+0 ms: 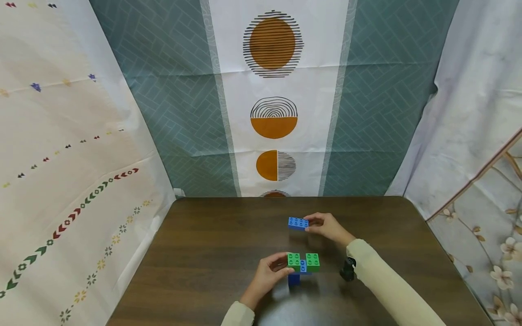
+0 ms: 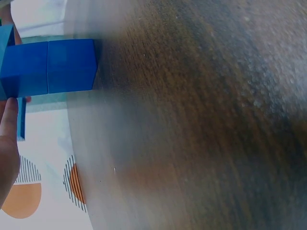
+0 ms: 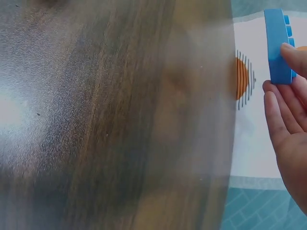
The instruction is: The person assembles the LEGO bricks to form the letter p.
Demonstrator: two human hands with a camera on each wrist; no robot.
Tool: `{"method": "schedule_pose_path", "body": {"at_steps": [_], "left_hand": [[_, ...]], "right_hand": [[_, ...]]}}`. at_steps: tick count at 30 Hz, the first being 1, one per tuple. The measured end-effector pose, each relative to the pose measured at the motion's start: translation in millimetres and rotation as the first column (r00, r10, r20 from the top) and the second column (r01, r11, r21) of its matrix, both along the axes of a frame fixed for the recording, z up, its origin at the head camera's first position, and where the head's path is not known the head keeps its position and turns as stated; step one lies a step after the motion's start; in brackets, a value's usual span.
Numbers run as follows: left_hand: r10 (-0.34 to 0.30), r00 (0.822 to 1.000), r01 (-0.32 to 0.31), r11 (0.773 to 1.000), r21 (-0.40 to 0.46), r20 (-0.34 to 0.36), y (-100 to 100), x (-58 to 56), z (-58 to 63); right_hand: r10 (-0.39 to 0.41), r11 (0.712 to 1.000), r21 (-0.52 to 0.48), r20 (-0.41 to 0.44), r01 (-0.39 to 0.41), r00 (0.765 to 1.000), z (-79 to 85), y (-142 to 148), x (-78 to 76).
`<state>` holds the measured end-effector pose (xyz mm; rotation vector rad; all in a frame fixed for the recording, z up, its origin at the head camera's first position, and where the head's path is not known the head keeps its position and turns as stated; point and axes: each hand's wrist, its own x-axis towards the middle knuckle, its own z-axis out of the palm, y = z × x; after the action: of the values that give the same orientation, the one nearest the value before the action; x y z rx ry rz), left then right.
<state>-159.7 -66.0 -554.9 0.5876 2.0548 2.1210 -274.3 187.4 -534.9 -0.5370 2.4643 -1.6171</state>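
Observation:
My left hand (image 1: 267, 274) grips a small brick build by its left side in the head view. Two green bricks (image 1: 312, 259) sit on its top with a gap between them, where blue studs (image 1: 303, 266) show. Below hangs a stacked blue column (image 2: 72, 66), large in the left wrist view; whether its foot touches the table cannot be told. Farther back, my right hand (image 1: 327, 227) pinches a long blue brick (image 1: 297, 223) by its right end, studs facing up. The right wrist view shows thumb and fingers on that brick's lower end (image 3: 279, 72).
Both hands are over a dark wooden table (image 1: 195, 253). A patterned cloth (image 1: 171, 113) hangs behind its far edge, with more cloth at the left and right. A black device (image 1: 348, 269) is on the right wrist.

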Motion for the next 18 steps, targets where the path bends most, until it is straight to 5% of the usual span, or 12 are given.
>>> {"method": "schedule_pose_path", "body": {"at_steps": [10,18], "left_hand": [[0.007,1.0,-0.006,1.0,-0.01,0.016,0,-5.2,-12.1],[-0.005,1.0,0.005,1.0,0.006,0.006,-1,2.8,6.6]], "right_hand": [[0.056,0.998,0.022,-0.033,-0.055,0.998,13.5,7,10.8],[0.084,0.996,0.031,-0.054,-0.083,0.995,27.1,9,25.4]]}}
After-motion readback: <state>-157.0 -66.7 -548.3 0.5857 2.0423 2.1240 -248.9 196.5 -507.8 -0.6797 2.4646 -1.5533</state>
